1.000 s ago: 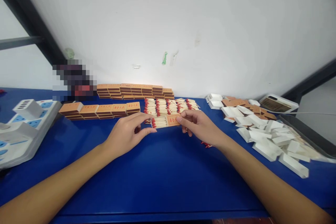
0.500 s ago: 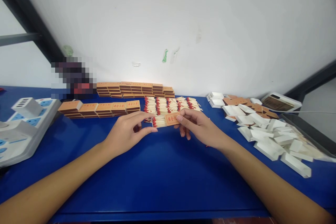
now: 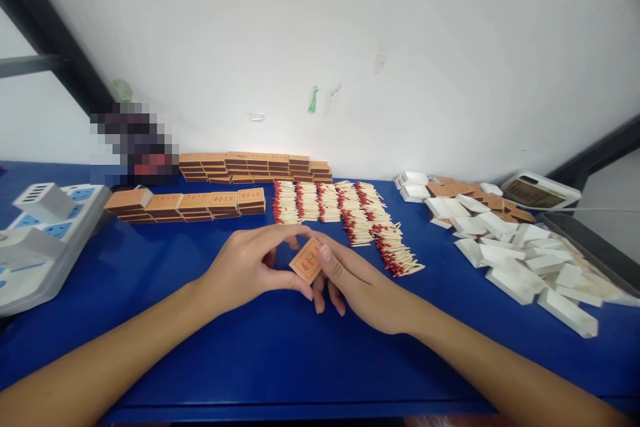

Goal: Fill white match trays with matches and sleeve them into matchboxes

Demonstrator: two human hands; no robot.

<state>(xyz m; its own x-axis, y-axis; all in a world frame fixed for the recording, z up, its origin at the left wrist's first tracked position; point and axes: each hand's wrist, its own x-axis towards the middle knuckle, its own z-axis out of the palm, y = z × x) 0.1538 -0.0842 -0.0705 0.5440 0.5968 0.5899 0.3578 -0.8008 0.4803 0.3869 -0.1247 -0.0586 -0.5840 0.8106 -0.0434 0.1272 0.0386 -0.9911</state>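
Head view: both forearms reach inward over the blue worktop [image 3: 300,360]. Left hand [image 3: 250,267] and right hand [image 3: 360,283] meet, fingertips pinching one orange matchbox [image 3: 305,260], tilted, between them.

A matchbox [image 3: 306,260] is held between the left hand [image 3: 245,267] and the right hand [image 3: 365,283] over the middle of the worktop [image 3: 280,353]. From it, rows of matches [image 3: 345,210] lie at twelve to two o'clock. A line of stacked boxes [image 3: 187,205] lies at ten, with a second line [image 3: 255,167] behind it along the wall. A power strip [image 3: 35,240] lies at nine by the left edge, and a heap of inner trays [image 3: 505,247] at three.
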